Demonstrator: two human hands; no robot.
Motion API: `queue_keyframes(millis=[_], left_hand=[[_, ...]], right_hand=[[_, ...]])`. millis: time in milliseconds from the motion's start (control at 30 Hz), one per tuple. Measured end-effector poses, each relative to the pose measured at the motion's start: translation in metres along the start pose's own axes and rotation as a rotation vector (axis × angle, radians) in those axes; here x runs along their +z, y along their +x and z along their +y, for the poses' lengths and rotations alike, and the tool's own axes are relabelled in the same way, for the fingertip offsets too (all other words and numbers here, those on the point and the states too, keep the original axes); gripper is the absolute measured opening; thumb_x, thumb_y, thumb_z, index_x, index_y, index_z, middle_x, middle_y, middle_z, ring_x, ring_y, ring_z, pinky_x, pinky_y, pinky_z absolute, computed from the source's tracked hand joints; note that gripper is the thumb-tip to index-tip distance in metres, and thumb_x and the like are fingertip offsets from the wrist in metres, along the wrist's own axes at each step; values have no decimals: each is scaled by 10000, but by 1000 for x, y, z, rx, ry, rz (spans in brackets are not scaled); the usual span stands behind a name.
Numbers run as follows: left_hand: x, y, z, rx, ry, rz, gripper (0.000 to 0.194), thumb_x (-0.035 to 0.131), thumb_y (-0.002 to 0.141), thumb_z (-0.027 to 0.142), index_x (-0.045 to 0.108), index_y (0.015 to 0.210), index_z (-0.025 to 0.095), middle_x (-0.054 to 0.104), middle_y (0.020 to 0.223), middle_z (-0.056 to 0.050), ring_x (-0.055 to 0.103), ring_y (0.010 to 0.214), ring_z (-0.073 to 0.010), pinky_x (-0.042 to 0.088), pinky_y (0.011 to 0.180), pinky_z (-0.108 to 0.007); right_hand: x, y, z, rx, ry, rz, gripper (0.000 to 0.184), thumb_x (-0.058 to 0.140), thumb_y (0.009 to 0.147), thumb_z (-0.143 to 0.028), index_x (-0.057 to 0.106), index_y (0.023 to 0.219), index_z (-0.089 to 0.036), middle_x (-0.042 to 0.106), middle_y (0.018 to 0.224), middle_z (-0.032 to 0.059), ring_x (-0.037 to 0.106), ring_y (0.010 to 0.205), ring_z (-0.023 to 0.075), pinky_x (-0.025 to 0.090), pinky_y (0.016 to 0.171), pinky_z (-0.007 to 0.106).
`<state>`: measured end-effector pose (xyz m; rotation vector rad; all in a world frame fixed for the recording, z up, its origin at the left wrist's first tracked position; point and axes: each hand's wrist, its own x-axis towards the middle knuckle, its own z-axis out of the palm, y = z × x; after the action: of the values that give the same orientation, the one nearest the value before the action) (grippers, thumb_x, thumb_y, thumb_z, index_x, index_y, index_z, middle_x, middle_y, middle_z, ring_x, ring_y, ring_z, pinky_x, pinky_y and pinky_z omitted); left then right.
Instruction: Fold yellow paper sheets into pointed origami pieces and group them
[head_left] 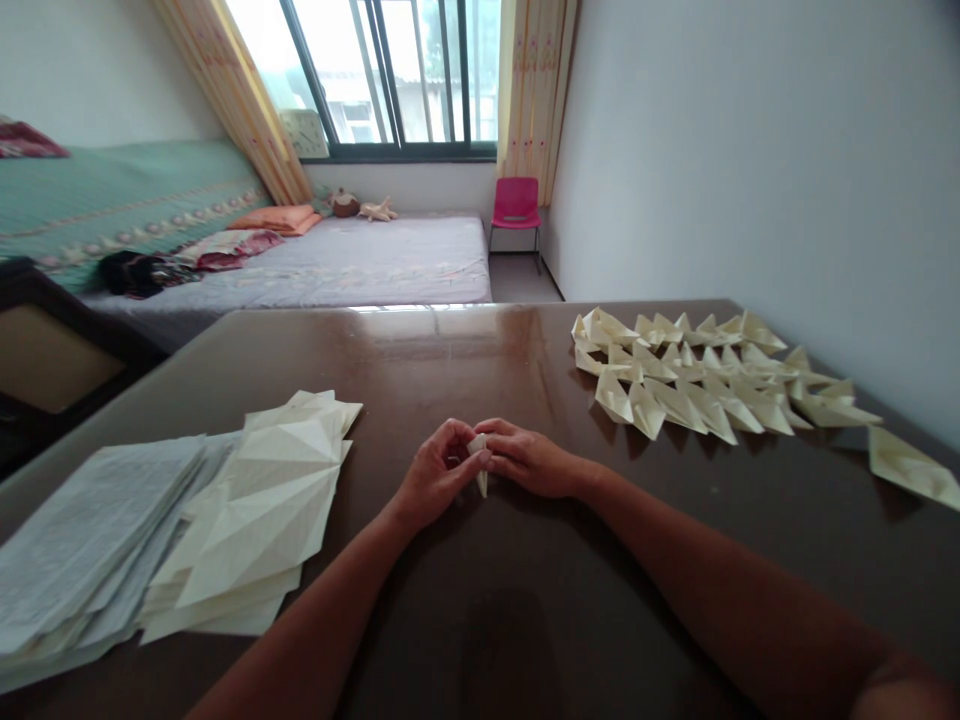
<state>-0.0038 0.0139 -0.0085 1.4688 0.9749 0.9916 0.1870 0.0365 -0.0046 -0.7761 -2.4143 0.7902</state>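
Near the middle of the brown table (pixel 420 370), my two hands meet around a small piece of folded cream paper (pixel 482 482). My left hand (pixel 439 470) pinches it between thumb and fingers. From the other side, my right hand (pixel 529 458) closes its fingers on the paper's upper part. A narrow pointed end shows below the fingers; the rest is hidden by them. On the left lies a stack of creased cream sheets (pixel 274 490). Rows of folded paper boats (pixel 690 375) stand at the far right, with one boat (pixel 911 465) apart near the right edge.
A pile of printed sheets (pixel 97 540) lies at the table's left, partly under the creased ones. Past the table are a bed (pixel 390 255) and a pink chair (pixel 516 205). A dark wooden chair (pixel 60 350) stands on the left, a white wall (pixel 750 150) on the right.
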Motion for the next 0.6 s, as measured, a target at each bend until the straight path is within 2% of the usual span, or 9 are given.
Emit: queue_keyframes(millis=[100,167,233,300,367,433,533,600], left_hand=[[0,1,-2,12,62,13,318,701,747,379,476,849,179,538,713,45,511,609,-79,435,561,-191],[1,0,-4,44,172,55,306,698,747,372,479,848,183,531,704,49,500,605,-81,424,550,-190],[3,-1,-5,82,311,118,260,660,780,371,486,843,188,516,685,54,482,593,-80,409,544,-191],[6,-3,-6,111,436,165,208,614,814,357,487,839,195,499,664,59,463,578,-80,399,546,-195],[8,-4,-7,131,518,177,159,580,831,326,479,844,204,490,663,61,461,574,-82,407,561,-202],[11,-4,-8,160,573,203,123,560,828,276,469,880,211,501,733,49,481,599,-84,427,587,-212],[14,-4,-8,198,632,276,219,557,787,205,447,976,221,496,928,5,529,686,-97,458,618,-230],[15,-5,-8,196,657,279,254,543,781,182,432,1006,226,480,970,-10,543,722,-111,471,631,-245]], right_hand=[[-1,0,-3,-26,-6,-19,230,392,965,-280,586,1054,-193,538,1193,73,538,1086,155,425,965,302],[4,-1,-5,4,-57,24,220,433,926,-214,567,1100,-196,524,1216,76,547,1065,159,436,942,298],[11,-1,-8,67,-122,93,299,496,858,-161,542,1152,-196,521,1204,80,566,1009,165,457,890,286],[19,-1,-11,127,-172,142,355,520,818,-139,534,1169,-187,547,1126,77,582,926,166,470,826,276],[24,0,-12,152,-198,169,323,494,830,-134,545,1146,-173,574,1027,69,582,875,168,467,794,272],[25,0,-13,147,-213,194,274,456,858,-139,554,1112,-168,586,981,68,580,874,171,459,798,273],[23,1,-14,140,-242,210,255,426,886,-160,544,1111,-170,597,991,73,581,910,176,444,815,272],[23,0,-15,167,-273,200,243,426,897,-189,538,1113,-179,606,1012,76,586,911,178,438,794,267]])
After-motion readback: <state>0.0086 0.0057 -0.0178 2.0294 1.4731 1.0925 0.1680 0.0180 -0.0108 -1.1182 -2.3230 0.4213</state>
